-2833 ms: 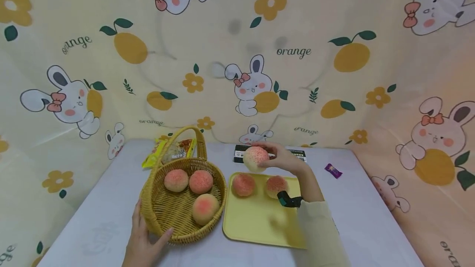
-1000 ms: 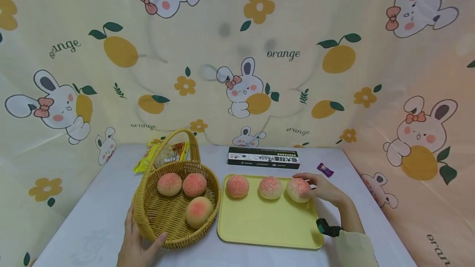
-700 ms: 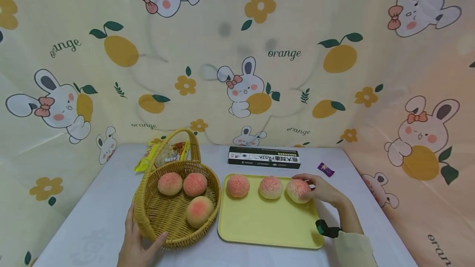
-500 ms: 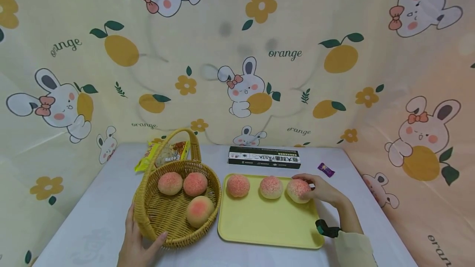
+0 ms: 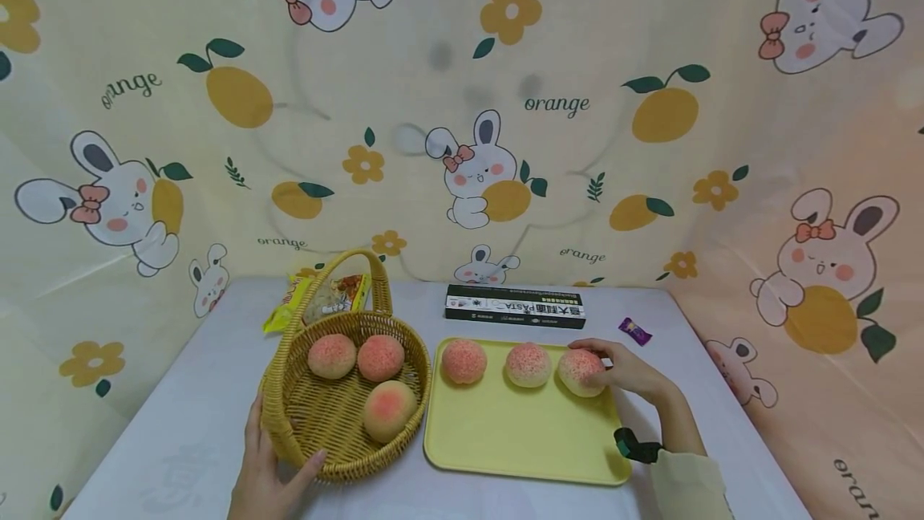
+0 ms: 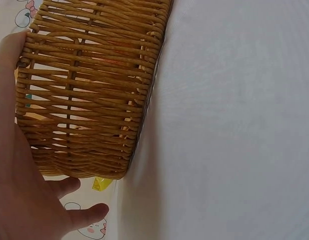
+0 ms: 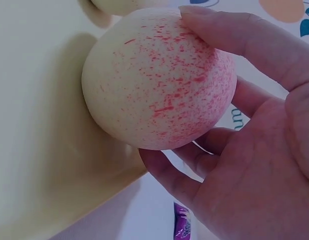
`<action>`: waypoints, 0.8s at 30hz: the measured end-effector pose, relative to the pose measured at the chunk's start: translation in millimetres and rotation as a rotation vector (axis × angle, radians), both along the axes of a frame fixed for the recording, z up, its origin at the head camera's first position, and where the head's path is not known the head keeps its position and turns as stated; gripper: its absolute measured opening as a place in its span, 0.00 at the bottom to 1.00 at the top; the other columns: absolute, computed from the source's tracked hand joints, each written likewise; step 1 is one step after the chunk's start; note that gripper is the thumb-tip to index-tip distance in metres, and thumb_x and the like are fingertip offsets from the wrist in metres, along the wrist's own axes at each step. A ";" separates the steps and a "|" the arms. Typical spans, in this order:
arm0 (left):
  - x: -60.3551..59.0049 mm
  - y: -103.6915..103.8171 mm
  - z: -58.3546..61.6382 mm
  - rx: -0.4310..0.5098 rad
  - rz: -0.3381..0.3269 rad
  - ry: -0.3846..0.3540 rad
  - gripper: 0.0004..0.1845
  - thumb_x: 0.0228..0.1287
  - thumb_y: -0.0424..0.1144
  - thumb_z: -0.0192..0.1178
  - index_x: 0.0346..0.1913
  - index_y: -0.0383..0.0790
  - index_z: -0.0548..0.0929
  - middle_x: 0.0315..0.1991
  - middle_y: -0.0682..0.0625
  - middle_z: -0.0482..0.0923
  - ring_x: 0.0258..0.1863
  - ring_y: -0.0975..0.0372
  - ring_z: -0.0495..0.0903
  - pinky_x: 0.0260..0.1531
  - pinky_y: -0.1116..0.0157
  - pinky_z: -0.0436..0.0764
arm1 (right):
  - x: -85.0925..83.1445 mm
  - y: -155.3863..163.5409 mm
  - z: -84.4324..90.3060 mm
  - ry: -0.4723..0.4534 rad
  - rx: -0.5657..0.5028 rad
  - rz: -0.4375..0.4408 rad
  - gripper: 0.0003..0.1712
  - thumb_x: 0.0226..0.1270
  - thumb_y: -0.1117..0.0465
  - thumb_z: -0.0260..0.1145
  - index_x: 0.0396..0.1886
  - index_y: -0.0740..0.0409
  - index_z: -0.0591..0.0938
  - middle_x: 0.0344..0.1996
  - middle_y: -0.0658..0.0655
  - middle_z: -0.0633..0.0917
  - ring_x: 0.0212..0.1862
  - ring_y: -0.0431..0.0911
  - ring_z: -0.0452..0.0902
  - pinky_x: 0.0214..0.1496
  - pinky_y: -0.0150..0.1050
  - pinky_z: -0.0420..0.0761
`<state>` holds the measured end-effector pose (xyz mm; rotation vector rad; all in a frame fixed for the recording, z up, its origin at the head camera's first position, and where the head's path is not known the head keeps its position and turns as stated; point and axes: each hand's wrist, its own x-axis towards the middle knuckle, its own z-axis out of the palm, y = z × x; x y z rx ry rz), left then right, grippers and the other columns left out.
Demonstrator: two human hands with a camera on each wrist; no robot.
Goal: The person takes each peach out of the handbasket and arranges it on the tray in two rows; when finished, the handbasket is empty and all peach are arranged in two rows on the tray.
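A wicker basket (image 5: 339,416) with an arched handle holds 3 pink-and-cream peaches, one of them a peach (image 5: 390,411) near its front right. My left hand (image 5: 270,468) holds the basket's near-left side, thumb at the rim; in the left wrist view two fingers stretch past the woven wall. Right of the basket lies a yellow tray (image 5: 527,440). Along its far edge sit a peach (image 5: 464,361), a middle peach (image 5: 528,365) and a speckled peach (image 5: 577,371) at the right. My right hand (image 7: 244,130) grips this speckled peach between thumb and fingers.
Behind the tray lies a black-and-white pasta box (image 5: 515,306). A yellow snack bag (image 5: 325,299) is partly hidden behind the basket. A small purple packet (image 5: 635,331) lies at the far right. A patterned cloth (image 5: 462,103) encloses the white table.
Since the oldest frame, my right hand has brought the speckled peach down onto the tray's far-right corner. In the last second both hands have stayed nearly still.
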<state>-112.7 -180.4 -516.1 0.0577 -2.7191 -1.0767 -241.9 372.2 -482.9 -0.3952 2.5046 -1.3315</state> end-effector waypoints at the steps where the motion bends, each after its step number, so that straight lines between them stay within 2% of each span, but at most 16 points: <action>1: -0.3 0.1 0.2 0.001 0.000 -0.005 0.60 0.60 0.58 0.68 0.81 0.53 0.35 0.80 0.45 0.27 0.69 0.31 0.56 0.50 0.29 0.69 | -0.3 0.1 -0.6 0.002 -0.002 -0.002 0.37 0.56 0.62 0.73 0.66 0.64 0.74 0.61 0.64 0.76 0.60 0.58 0.69 0.59 0.50 0.73; 9: -1.5 -0.9 -0.9 0.007 -0.011 0.008 0.60 0.61 0.57 0.69 0.81 0.53 0.35 0.80 0.43 0.27 0.70 0.31 0.53 0.52 0.28 0.67 | -0.2 -0.3 0.8 0.018 -0.009 -0.002 0.37 0.56 0.61 0.73 0.66 0.65 0.74 0.61 0.63 0.77 0.61 0.58 0.69 0.60 0.52 0.72; 13: -0.9 -1.0 -0.9 0.012 -0.014 0.022 0.60 0.60 0.56 0.69 0.81 0.54 0.35 0.80 0.44 0.27 0.70 0.31 0.54 0.51 0.28 0.67 | 1.7 -2.1 7.9 0.020 0.008 -0.013 0.38 0.57 0.59 0.73 0.67 0.66 0.73 0.59 0.63 0.78 0.60 0.59 0.70 0.60 0.57 0.73; 16: -0.8 -1.5 -1.5 0.015 -0.018 0.036 0.60 0.60 0.55 0.69 0.81 0.54 0.35 0.80 0.45 0.27 0.70 0.31 0.54 0.51 0.28 0.67 | 2.6 -2.1 12.6 0.022 0.008 -0.017 0.38 0.57 0.58 0.72 0.67 0.66 0.73 0.60 0.65 0.77 0.61 0.60 0.70 0.60 0.62 0.72; 24: -0.7 -2.2 -2.1 0.017 -0.027 0.061 0.58 0.60 0.54 0.70 0.81 0.53 0.38 0.80 0.46 0.27 0.72 0.32 0.51 0.52 0.28 0.67 | 3.3 -1.0 23.2 0.054 -0.026 -0.024 0.34 0.63 0.60 0.70 0.67 0.64 0.73 0.63 0.73 0.73 0.62 0.65 0.69 0.58 0.61 0.74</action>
